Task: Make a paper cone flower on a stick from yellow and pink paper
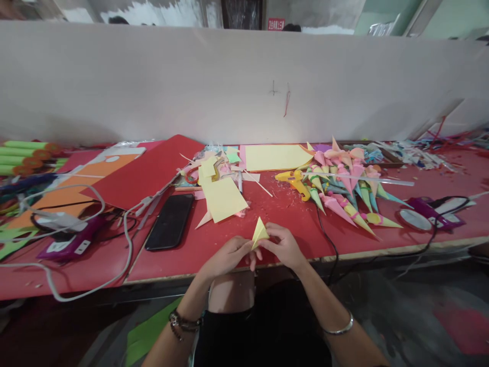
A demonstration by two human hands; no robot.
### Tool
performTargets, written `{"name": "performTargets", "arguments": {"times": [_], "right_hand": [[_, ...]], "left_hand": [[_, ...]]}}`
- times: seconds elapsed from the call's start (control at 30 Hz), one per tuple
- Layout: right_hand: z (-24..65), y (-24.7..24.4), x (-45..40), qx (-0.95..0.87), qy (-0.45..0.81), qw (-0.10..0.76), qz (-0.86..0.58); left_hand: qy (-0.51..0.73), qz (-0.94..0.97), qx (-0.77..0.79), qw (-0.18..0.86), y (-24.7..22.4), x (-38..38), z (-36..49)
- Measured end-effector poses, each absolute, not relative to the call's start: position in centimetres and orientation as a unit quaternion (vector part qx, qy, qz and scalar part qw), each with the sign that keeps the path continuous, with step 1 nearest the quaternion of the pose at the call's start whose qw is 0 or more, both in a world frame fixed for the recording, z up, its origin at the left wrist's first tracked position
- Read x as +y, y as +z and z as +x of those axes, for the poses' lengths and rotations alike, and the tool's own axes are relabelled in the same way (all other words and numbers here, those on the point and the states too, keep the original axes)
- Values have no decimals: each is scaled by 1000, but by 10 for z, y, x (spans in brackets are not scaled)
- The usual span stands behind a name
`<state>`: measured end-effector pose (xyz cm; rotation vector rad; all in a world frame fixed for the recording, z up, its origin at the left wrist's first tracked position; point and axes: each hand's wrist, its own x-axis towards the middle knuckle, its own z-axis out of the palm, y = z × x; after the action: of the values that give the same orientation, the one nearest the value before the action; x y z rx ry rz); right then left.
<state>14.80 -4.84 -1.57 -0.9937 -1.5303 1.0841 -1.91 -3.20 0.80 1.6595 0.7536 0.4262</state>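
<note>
A small folded yellow paper (260, 233) is held between both hands at the front edge of the red table (225, 255). My left hand (234, 254) pinches its lower left side, fingers partly curled beneath it. On the other side, my right hand (281, 244) grips the paper's right edge between thumb and fingers. Beyond the hands lie yellow paper sheets (225, 199) on pink scraps. A yellow glue gun (296, 182) rests to the right, beside a pile of colourful paper cones (346, 178).
A black phone (170, 222) lies left of the hands. Red cardboard (143, 171), purple power strips (76, 242) and white cables fill the left side. At right are a round white lid (414, 219) and a black cord (326, 234). A pale partition (191, 86) stands behind.
</note>
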Motion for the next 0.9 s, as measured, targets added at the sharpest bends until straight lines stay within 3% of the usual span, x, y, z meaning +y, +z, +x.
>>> {"name": "performTargets", "arguments": {"times": [0.53,0.73,0.9], "right_hand": [[144,-19,-50,-539,520,502,-431],[147,-12,-50,-574,556,437,-412],[147,-13,-49,-591,533,434,-422]], "left_hand": [[226,760,371,484,-2,-37,-7],[164,783,336,497,3,-38,-11],[140,807,336,464,6,-36,-13]]}}
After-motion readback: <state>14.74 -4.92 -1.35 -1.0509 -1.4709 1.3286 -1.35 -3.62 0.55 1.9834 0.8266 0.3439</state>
